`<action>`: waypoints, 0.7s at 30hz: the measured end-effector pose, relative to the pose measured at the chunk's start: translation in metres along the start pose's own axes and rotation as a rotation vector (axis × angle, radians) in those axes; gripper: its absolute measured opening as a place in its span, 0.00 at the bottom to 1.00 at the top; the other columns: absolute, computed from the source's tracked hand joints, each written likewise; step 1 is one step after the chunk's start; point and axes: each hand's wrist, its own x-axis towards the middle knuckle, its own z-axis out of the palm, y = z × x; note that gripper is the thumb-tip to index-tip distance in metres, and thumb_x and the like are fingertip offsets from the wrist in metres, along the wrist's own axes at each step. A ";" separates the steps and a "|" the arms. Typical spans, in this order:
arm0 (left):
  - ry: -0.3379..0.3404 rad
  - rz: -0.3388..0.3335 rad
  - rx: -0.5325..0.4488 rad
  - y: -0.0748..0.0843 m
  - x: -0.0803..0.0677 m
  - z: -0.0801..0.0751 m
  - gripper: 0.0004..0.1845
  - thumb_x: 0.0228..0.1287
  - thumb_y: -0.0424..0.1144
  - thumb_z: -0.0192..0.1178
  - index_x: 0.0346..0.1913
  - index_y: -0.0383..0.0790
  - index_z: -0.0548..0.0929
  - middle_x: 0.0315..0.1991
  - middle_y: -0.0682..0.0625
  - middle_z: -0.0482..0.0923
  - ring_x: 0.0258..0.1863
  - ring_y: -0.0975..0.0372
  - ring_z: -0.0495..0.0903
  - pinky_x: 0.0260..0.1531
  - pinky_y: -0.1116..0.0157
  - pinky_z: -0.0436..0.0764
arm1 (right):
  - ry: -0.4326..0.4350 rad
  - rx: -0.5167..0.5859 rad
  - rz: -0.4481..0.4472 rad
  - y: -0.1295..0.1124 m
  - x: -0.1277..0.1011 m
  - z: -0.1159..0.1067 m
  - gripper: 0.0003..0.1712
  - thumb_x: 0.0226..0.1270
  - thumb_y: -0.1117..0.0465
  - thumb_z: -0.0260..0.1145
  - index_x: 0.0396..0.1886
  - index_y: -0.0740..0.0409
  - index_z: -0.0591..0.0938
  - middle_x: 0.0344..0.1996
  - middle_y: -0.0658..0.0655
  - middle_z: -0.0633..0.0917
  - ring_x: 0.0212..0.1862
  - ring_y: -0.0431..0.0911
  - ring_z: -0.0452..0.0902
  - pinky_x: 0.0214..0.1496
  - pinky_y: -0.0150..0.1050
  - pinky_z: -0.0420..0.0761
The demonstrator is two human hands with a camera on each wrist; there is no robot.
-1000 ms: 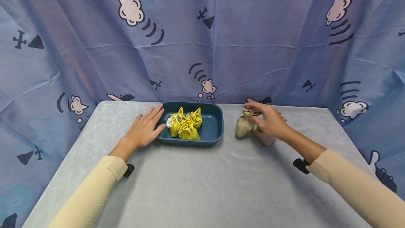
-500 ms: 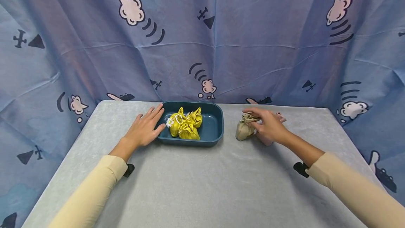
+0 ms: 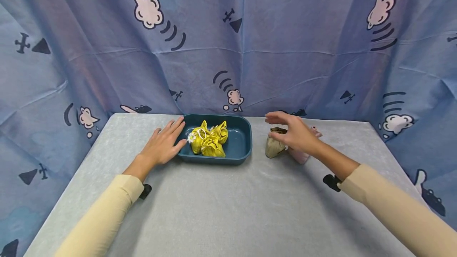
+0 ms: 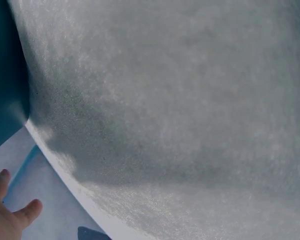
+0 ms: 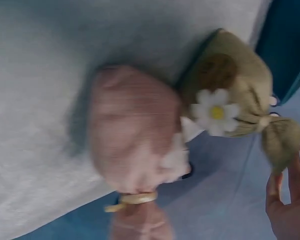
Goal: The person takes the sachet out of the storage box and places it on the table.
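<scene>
My left hand (image 3: pixel 162 144) lies with straight, spread fingers at the left rim of a dark teal bin (image 3: pixel 240 142). Inside the bin, on its left, sit several yellow drawstring pouches (image 3: pixel 213 148), one with a white flower. On the right, a tan drawstring pouch (image 3: pixel 274 146) stands upright on the table, its white flower (image 5: pixel 216 112) visible in the right wrist view. My right hand (image 3: pixel 297 133) hovers at its gathered top, thumb and fingers parted. Right beside it is a pink pouch (image 5: pixel 132 127), largely behind my right hand in the head view.
The table (image 3: pixel 228 209) has a pale grey cloth cover. A blue patterned curtain (image 3: pixel 200 50) hangs along its back edge and both sides. The bin stands near the back edge, left of the tan pouch.
My right hand held the tan pouch by its neck, lowered it slightly to the table, and has now let go with its fingers spread. My left hand has stayed in place.
</scene>
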 end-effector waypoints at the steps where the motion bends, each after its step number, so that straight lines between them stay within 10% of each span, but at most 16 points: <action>1: 0.000 0.001 0.000 0.000 0.000 0.000 0.37 0.77 0.58 0.42 0.80 0.42 0.51 0.81 0.50 0.40 0.78 0.48 0.45 0.68 0.35 0.51 | -0.005 0.010 -0.002 -0.003 0.003 0.001 0.29 0.62 0.68 0.73 0.63 0.58 0.77 0.58 0.60 0.82 0.60 0.55 0.78 0.59 0.57 0.77; 21: 0.007 0.005 -0.004 0.000 0.000 0.001 0.37 0.77 0.58 0.42 0.80 0.43 0.51 0.81 0.50 0.41 0.78 0.48 0.45 0.68 0.34 0.52 | -0.130 0.200 -0.110 -0.056 0.038 0.069 0.33 0.59 0.68 0.74 0.64 0.66 0.75 0.59 0.62 0.81 0.61 0.55 0.78 0.62 0.45 0.77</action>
